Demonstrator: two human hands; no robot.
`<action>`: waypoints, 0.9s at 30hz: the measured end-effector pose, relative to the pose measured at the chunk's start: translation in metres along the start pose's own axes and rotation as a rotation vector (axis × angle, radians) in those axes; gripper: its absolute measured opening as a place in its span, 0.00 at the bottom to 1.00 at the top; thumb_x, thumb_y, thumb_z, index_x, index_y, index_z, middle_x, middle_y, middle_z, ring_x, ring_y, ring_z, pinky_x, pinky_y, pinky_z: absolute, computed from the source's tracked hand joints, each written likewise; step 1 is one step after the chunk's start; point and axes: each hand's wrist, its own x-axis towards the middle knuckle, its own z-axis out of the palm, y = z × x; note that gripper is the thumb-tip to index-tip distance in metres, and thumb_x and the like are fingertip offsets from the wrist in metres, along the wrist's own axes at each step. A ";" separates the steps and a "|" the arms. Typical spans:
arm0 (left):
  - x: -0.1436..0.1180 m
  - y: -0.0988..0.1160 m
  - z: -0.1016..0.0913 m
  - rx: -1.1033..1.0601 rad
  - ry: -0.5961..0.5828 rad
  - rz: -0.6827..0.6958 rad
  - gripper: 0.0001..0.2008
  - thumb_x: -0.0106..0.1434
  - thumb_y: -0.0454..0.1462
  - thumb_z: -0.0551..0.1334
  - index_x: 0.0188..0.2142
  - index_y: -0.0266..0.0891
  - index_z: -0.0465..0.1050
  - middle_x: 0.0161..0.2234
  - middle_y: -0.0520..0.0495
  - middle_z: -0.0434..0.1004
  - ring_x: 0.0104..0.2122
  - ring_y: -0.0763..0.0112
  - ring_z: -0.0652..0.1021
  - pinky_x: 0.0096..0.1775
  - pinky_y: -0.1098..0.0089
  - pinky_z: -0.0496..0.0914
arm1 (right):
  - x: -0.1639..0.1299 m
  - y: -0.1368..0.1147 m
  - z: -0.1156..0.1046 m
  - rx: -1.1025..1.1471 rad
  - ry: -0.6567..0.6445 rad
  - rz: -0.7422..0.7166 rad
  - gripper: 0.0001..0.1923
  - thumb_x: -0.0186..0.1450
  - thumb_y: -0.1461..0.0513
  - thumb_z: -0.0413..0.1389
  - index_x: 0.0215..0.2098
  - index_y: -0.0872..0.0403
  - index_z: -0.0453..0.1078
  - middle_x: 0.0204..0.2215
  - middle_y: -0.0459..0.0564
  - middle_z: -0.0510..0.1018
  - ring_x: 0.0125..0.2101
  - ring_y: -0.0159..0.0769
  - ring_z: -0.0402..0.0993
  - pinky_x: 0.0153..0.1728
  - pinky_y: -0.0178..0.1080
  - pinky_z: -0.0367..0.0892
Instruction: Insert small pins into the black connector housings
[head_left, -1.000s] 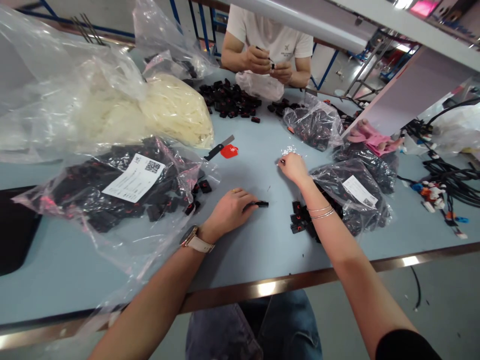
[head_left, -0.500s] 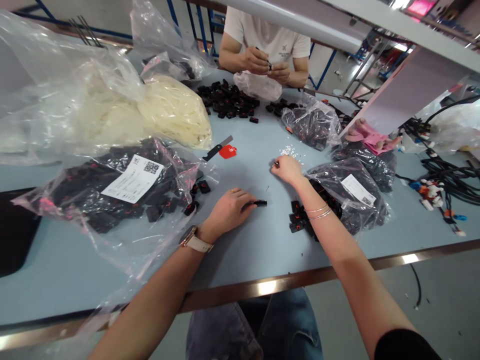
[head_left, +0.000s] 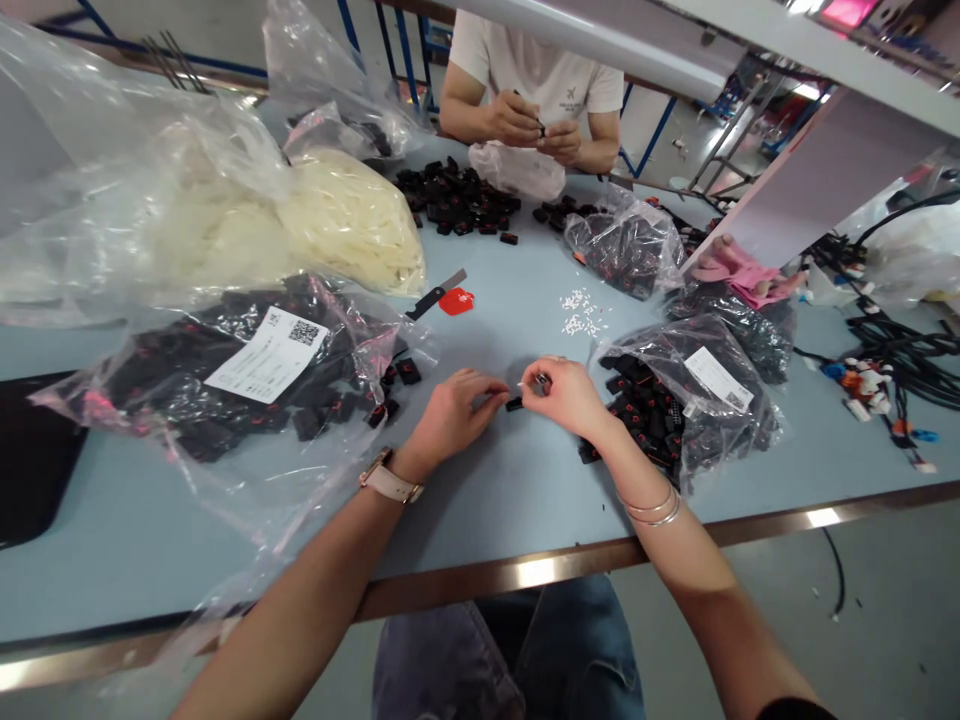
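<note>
My left hand is closed in a pinch at a small black connector housing, which is low over the table in front of me. Close on the other side of it is my right hand, fingers curled around a small dark, shiny thing that I cannot make out. A tiny pale bit shows at the right fingertips. Beyond the hands lies a scatter of tiny white pieces. Under my right forearm, black connectors with red parts spill from a clear bag.
A knife lies beside a red piece. Bags of black parts and cream-coloured pieces fill the left. Across the table a person handles a small part behind a black pile. Cables lie far right.
My right hand has come back from the white pieces, towards me and left, to meet the left hand at the connector. The left hand has barely moved.
</note>
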 end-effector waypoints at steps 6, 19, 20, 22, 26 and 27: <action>0.000 0.006 -0.001 -0.081 0.024 -0.148 0.11 0.61 0.42 0.58 0.32 0.39 0.76 0.29 0.49 0.79 0.30 0.69 0.75 0.33 0.69 0.68 | -0.006 -0.005 0.011 -0.072 -0.012 -0.018 0.05 0.59 0.64 0.53 0.32 0.53 0.72 0.30 0.45 0.75 0.30 0.30 0.68 0.34 0.32 0.61; 0.000 0.001 -0.005 -0.206 -0.023 -0.259 0.14 0.60 0.45 0.58 0.30 0.37 0.76 0.27 0.49 0.79 0.28 0.70 0.76 0.31 0.72 0.67 | -0.013 -0.001 0.017 0.077 0.000 -0.082 0.09 0.66 0.60 0.51 0.38 0.51 0.74 0.38 0.47 0.77 0.37 0.30 0.72 0.42 0.32 0.64; 0.000 0.001 -0.005 -0.227 -0.016 -0.264 0.14 0.60 0.45 0.58 0.30 0.37 0.76 0.27 0.49 0.79 0.27 0.70 0.76 0.31 0.72 0.67 | -0.012 -0.001 0.018 0.119 0.025 -0.068 0.09 0.65 0.60 0.52 0.37 0.51 0.74 0.37 0.47 0.78 0.37 0.30 0.72 0.42 0.32 0.64; 0.000 0.001 -0.005 -0.279 -0.004 -0.264 0.14 0.60 0.45 0.58 0.30 0.37 0.76 0.27 0.49 0.79 0.28 0.71 0.75 0.31 0.72 0.67 | -0.011 0.000 0.020 0.192 0.075 -0.037 0.08 0.64 0.59 0.54 0.36 0.52 0.75 0.35 0.47 0.78 0.34 0.29 0.72 0.40 0.31 0.65; 0.000 0.001 -0.005 -0.337 0.009 -0.259 0.14 0.60 0.45 0.59 0.31 0.36 0.76 0.28 0.49 0.79 0.29 0.70 0.75 0.33 0.72 0.68 | -0.011 -0.002 0.025 0.272 0.120 -0.028 0.08 0.63 0.59 0.55 0.35 0.52 0.75 0.31 0.46 0.77 0.29 0.28 0.70 0.35 0.31 0.65; 0.000 0.002 -0.005 -0.339 0.008 -0.259 0.14 0.60 0.45 0.59 0.31 0.36 0.76 0.28 0.49 0.78 0.29 0.70 0.75 0.33 0.71 0.68 | -0.011 -0.002 0.026 0.282 0.128 -0.035 0.08 0.63 0.59 0.54 0.35 0.52 0.75 0.30 0.45 0.77 0.27 0.27 0.69 0.33 0.31 0.64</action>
